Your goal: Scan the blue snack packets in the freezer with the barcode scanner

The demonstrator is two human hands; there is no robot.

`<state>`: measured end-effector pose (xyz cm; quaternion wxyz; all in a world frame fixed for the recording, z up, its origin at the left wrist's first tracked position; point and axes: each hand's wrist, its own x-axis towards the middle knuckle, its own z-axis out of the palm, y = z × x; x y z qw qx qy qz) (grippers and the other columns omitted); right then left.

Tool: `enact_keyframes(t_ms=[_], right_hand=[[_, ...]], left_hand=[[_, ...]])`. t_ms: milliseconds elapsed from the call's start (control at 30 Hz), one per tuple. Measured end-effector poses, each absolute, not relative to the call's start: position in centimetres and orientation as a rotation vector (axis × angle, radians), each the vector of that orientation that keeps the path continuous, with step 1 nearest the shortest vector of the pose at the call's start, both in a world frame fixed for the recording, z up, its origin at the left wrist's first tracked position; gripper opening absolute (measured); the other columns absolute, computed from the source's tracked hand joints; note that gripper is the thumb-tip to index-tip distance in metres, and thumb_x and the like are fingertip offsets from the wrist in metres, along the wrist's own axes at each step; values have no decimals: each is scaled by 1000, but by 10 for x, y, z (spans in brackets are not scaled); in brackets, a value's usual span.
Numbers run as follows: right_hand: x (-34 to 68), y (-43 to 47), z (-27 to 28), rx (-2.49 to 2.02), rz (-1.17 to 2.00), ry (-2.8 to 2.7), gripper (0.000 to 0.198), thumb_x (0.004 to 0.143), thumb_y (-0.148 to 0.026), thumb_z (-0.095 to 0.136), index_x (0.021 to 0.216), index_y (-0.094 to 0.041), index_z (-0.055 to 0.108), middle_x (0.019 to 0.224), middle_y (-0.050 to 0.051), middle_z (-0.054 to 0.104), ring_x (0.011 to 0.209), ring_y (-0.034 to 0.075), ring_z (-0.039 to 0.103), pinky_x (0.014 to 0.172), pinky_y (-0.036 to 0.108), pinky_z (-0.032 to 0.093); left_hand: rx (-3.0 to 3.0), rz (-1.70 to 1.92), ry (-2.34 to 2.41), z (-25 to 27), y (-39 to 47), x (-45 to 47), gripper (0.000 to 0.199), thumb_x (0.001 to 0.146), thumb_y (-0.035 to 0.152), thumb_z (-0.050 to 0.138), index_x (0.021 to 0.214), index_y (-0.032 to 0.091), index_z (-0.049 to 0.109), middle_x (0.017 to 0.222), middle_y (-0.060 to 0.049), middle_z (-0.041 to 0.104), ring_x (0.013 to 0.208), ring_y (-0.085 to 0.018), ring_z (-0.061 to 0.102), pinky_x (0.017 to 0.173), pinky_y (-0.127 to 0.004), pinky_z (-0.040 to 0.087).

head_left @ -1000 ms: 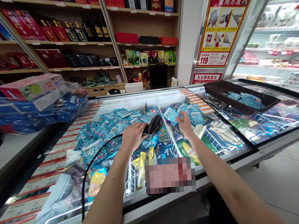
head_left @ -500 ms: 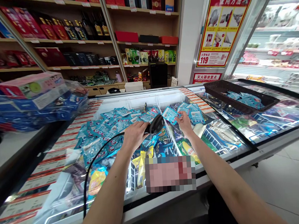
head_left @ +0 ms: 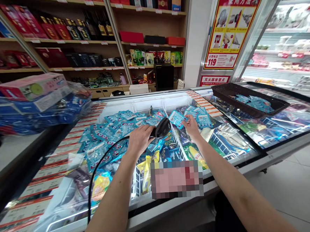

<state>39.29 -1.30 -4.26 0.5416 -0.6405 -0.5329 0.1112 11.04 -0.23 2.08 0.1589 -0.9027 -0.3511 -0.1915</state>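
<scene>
My left hand is wrapped round the handle of a black barcode scanner, whose head points right. A black cable runs from it down past my forearm. Pinched in my right hand is a small light-blue packet, its printed face with a white label turned up, just right of the scanner. A heap of similar blue packets covers the glass top on the left. A smaller group of them lies beyond my right hand.
A dark brown basket with several blue packets stands on the freezer glass at right. Plastic-wrapped boxes are stacked at left. Under the glass lie bagged goods in wire baskets. Shelves with bottles and boxes stand behind.
Almost nothing differs. The scanner's head has shifted very slightly to the right and up, and the blue packet in my right hand has barely moved.
</scene>
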Motion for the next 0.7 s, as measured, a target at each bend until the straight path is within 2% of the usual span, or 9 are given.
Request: enact_keyframes(t_ms=[267, 367, 533, 700], right_hand=[[393, -14, -43, -1537, 247, -1272, 36, 81, -41, 51, 109, -19, 52, 73, 0, 51, 66, 17, 53, 65, 30, 46], [392, -16, -41, -1538, 235, -1272, 41, 81, -41, 50, 116, -19, 49, 72, -1, 50, 64, 17, 52, 65, 31, 46], [393, -22, -38, -1521, 187, -1195, 38, 88, -42, 40, 117, -20, 50, 73, 1, 55, 63, 17, 53, 66, 31, 46], [406, -25, -37, -1626, 7, -1075, 36, 90, -41, 37, 113, -19, 53, 85, 5, 63, 75, 20, 56, 77, 35, 43]], left_hand=[[-2582, -553, -1008, 21, -2, 111, 34, 81, 30, 60, 114, 22, 54, 99, -8, 63, 95, -25, 58, 73, -35, 44], [-2577, -566, -1019, 21, -2, 109, 34, 81, 30, 60, 113, 22, 54, 98, -8, 63, 96, -25, 58, 74, -35, 44], [-2573, -584, -1021, 23, -1, 106, 34, 81, 30, 60, 113, 22, 54, 98, -8, 64, 96, -26, 58, 77, -35, 45], [-2555, -574, -1034, 24, 1, 104, 33, 82, 31, 59, 113, 21, 54, 98, -8, 64, 97, -26, 59, 75, -36, 45]])
